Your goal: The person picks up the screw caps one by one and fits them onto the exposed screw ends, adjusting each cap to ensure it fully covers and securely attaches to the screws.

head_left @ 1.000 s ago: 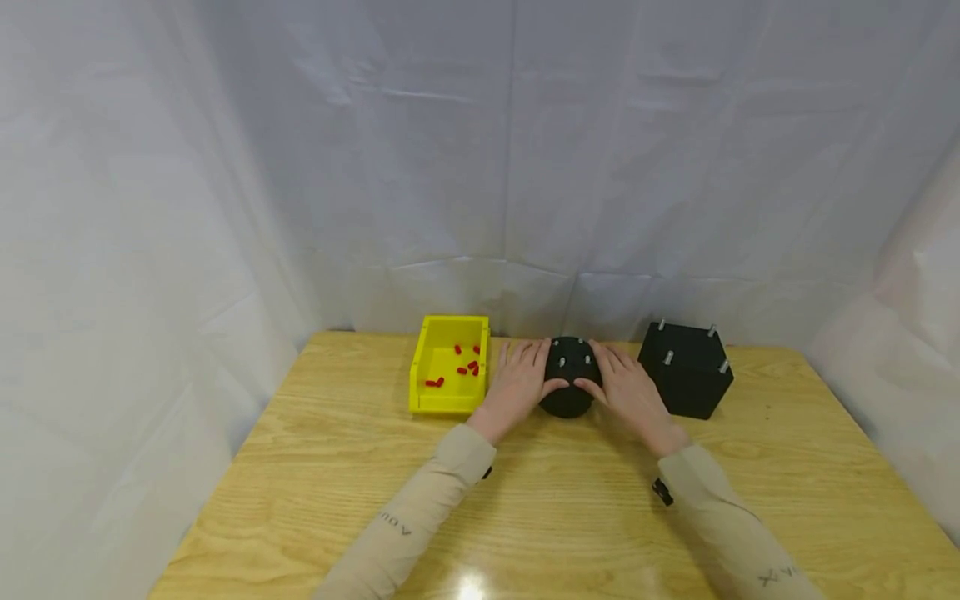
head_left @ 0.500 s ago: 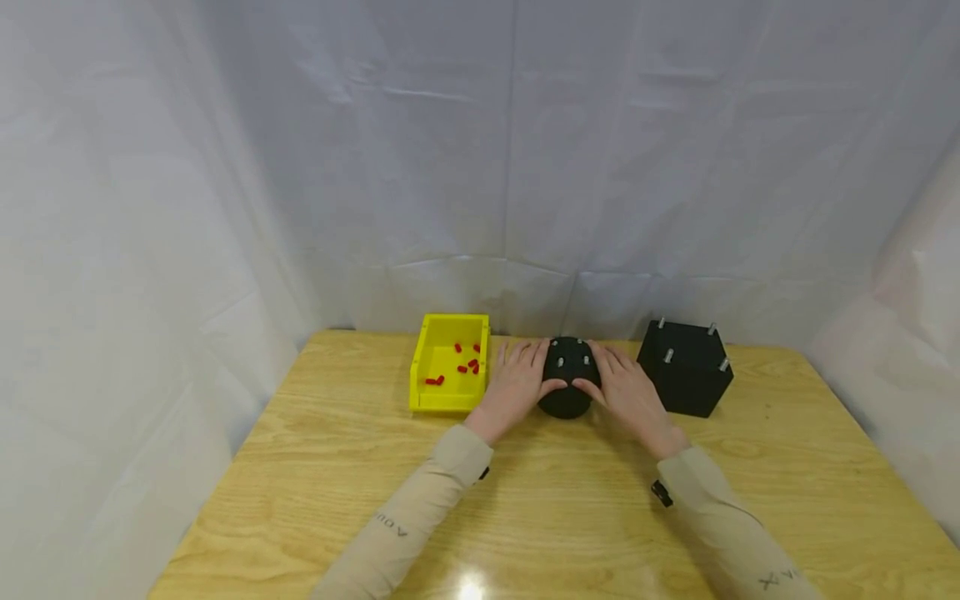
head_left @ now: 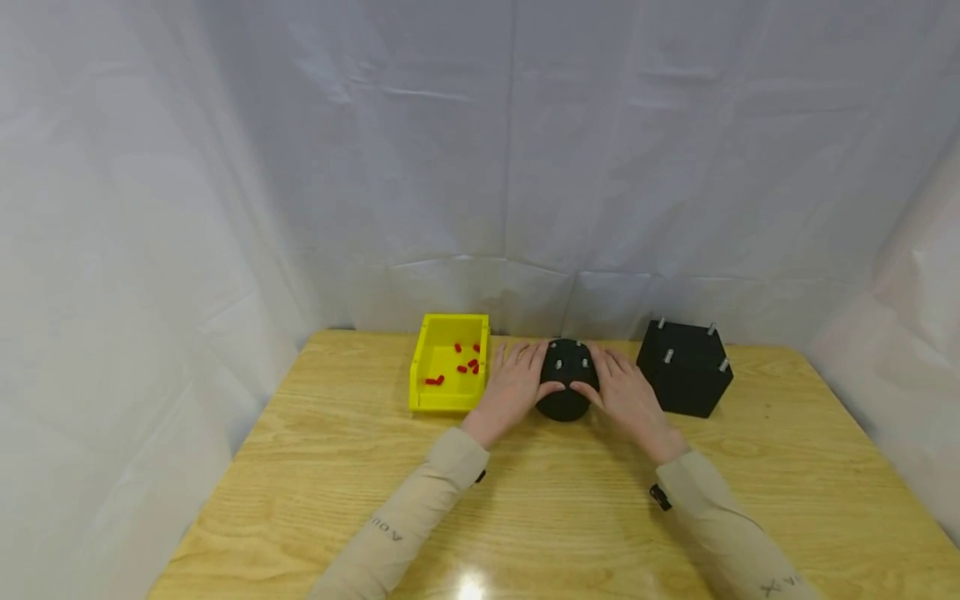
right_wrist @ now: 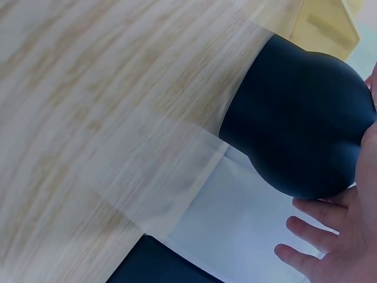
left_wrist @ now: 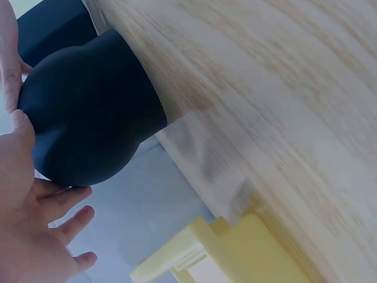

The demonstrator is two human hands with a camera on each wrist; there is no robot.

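Observation:
A black dome-shaped block (head_left: 567,375) with several short metal pins on top stands on the wooden table (head_left: 570,517). My left hand (head_left: 516,385) presses its left side and my right hand (head_left: 628,393) its right side. The fingers of both lie fairly straight past the block, and each thumb rests on its front top. In the left wrist view my palm (left_wrist: 29,236) lies against the dome (left_wrist: 88,112) with the fingers spread free beyond it. The right wrist view shows the same for the right hand (right_wrist: 336,247) on the dome (right_wrist: 300,124).
A yellow bin (head_left: 448,396) holding several small red pieces (head_left: 468,365) stands just left of my left hand. A black cube (head_left: 684,375) with metal pins stands to the right of my right hand. White sheeting closes off the back and sides.
Both hands and the dome between them have shifted slightly left and toward me. The bin and the cube have not moved.

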